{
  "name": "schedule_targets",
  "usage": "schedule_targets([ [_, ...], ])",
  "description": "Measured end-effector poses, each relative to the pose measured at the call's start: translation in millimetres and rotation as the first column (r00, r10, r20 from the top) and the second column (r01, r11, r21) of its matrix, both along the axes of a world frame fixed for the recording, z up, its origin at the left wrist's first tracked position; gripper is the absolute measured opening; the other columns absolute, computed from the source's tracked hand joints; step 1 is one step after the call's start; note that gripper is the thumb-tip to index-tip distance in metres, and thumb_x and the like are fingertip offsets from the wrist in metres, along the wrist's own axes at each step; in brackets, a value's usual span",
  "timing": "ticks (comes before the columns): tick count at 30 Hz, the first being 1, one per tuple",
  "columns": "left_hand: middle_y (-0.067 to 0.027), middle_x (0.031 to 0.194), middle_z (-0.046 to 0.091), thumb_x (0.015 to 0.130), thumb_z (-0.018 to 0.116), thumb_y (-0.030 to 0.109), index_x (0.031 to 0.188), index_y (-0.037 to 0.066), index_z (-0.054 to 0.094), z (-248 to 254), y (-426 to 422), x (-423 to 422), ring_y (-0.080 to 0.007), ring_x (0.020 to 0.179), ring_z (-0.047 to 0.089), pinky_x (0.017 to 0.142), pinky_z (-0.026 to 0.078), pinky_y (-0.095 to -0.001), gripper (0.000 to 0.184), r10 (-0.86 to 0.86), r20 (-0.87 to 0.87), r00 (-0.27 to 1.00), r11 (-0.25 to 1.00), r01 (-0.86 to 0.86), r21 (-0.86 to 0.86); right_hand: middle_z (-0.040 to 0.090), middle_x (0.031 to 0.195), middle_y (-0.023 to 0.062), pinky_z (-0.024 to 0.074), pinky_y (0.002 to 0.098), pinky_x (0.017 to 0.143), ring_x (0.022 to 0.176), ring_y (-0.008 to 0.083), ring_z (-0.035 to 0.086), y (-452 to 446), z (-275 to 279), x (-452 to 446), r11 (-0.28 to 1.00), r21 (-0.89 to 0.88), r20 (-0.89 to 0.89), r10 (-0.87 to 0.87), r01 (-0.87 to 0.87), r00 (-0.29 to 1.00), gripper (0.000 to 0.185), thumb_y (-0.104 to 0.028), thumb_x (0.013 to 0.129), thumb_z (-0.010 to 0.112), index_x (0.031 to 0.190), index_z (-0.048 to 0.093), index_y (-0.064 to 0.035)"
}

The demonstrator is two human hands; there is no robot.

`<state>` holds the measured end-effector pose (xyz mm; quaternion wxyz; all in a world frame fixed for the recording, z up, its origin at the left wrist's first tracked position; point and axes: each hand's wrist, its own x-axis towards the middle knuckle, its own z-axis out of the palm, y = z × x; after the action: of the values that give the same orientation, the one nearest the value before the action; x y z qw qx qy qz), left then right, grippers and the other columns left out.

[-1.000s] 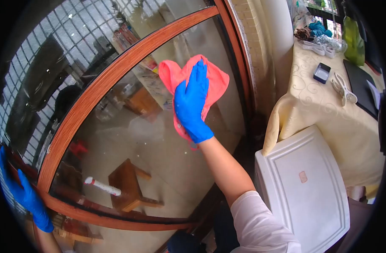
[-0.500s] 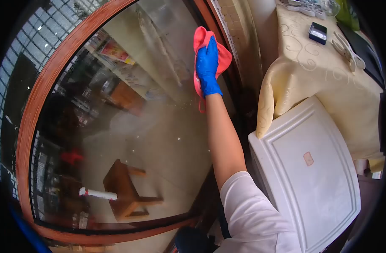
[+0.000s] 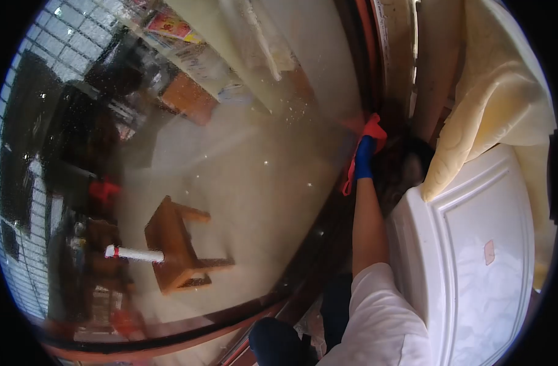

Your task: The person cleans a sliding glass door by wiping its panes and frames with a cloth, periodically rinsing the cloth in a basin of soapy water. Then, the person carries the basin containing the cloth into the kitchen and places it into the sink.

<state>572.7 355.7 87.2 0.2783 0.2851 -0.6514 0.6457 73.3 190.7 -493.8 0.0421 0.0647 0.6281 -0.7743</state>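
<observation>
My right hand, in a blue glove, grips a red cloth at the right edge of a large glass pane. The cloth bunches above the fingers, and a strip of it hangs below along the glass. Most of the fingers are hidden by the cloth and the angle. A reddish reflection of the cloth shows in the pane beside it. My left hand is out of view.
A white cabinet stands close to my right arm, below a cream tablecloth. A wooden stool and a white tube with a red band appear in or through the glass. The brown frame runs along the bottom.
My right hand has moved with the red cloth down and right along the glass to its edge. The view has shifted, and the tabletop items have left it.
</observation>
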Motion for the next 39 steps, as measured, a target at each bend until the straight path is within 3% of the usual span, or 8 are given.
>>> schedule_targets([
  [2,-0.0168,0.134,0.032,0.093,0.041,0.036,0.119,-0.002,0.047,5.7,-3.2,16.1,-0.0276,0.123,0.031,0.100,0.027,-0.0395,0.047,0.034,0.041,0.999,0.999,-0.033,-0.013,0.057,0.097,0.0050,0.0430,0.0284,0.073,0.088,0.0160,0.053,-14.1,-87.6,-7.4,0.996,-0.092,-0.004,0.016,-0.016,1.000,0.033,-0.028,0.089,0.045,0.105,0.056,-0.0013],
  [3,-0.0167,0.133,0.034,0.093,0.042,0.032,0.119,-0.003,0.046,3.6,2.9,-4.6,-0.0269,0.122,0.033,0.099,0.029,-0.0390,0.044,-0.136,-0.475,0.870,0.919,0.289,0.267,0.057,0.097,0.0052,0.0431,0.0291,0.073,0.088,0.0168,0.053,-18.8,-124.0,-10.0,0.994,-0.107,0.013,0.033,-0.031,0.999,0.032,-0.027,0.089,0.045,0.104,0.055,-0.0018],
  [4,-0.0166,0.132,0.036,0.093,0.042,0.027,0.120,-0.003,0.045,1.5,8.9,-25.4,-0.0261,0.121,0.035,0.098,0.031,-0.0385,0.040,-0.252,-0.885,0.392,0.727,0.681,0.094,0.056,0.097,0.0053,0.0432,0.0297,0.073,0.089,0.0175,0.053,-20.6,-153.4,-13.5,0.992,-0.114,0.026,0.051,-0.047,0.998,0.030,-0.026,0.089,0.044,0.103,0.055,-0.0023],
  [6,-0.0167,0.126,0.042,0.093,0.043,0.021,0.121,-0.003,0.043,3.6,-14.2,14.2,-0.0249,0.116,0.041,0.095,0.034,-0.0378,0.037,-0.347,-0.245,0.905,0.872,0.408,0.270,0.055,0.096,0.0057,0.0434,0.0310,0.073,0.090,0.0190,0.053,-22.6,-192.9,-26.6,0.991,-0.117,0.048,0.073,-0.067,0.996,0.027,-0.024,0.088,0.044,0.101,0.055,-0.0032],
  [14,-0.0131,0.103,0.060,0.085,0.058,0.017,0.107,-0.006,0.053,2.3,-19.6,23.8,-0.0200,0.088,0.053,0.081,0.043,-0.0335,0.033,-0.483,-0.280,0.830,0.753,0.556,0.350,0.054,0.087,0.0042,0.0433,0.0303,0.070,0.083,0.0183,0.053,-20.9,-247.2,-38.5,0.969,-0.155,0.187,0.217,-0.190,0.958,0.022,-0.024,0.088,0.042,0.095,0.054,-0.0070],
  [18,-0.0145,0.114,0.048,0.088,0.049,0.029,0.113,-0.003,0.046,-13.1,-10.4,-11.2,-0.0244,0.101,0.047,0.090,0.036,-0.0379,0.040,-0.250,-0.079,0.965,0.917,0.262,0.302,0.049,0.084,0.0015,0.0393,0.0240,0.072,0.079,0.0098,0.046,-17.5,-301.4,-32.5,0.922,-0.236,0.196,0.356,-0.308,0.914,0.028,-0.036,0.088,0.041,0.095,0.054,-0.0122],
  [31,-0.0157,0.126,0.044,0.086,0.053,0.025,0.124,-0.003,0.039,0.5,-11.4,13.3,-0.0257,0.114,0.043,0.096,0.033,-0.0372,0.049,-0.482,-0.201,0.853,0.797,0.522,0.305,0.057,0.082,0.0046,0.0460,0.0283,0.064,0.069,0.0183,0.055,93.4,-194.5,441.2,0.931,-0.334,0.698,0.141,0.146,0.702,0.036,-0.040,0.093,0.037,0.105,0.052,-0.0095],
  [39,-0.0137,0.127,0.042,0.088,0.052,0.021,0.125,-0.001,0.037,-1.6,-4.2,14.1,-0.0238,0.112,0.042,0.096,0.032,-0.0367,0.046,-0.528,-0.260,0.809,0.672,0.585,0.454,0.056,0.086,0.0142,0.0503,0.0419,0.065,0.077,0.0276,0.059,147.7,12.4,475.1,0.877,-0.475,0.819,0.469,-0.069,0.329,0.046,-0.047,0.091,0.032,0.116,0.044,-0.0104],
])
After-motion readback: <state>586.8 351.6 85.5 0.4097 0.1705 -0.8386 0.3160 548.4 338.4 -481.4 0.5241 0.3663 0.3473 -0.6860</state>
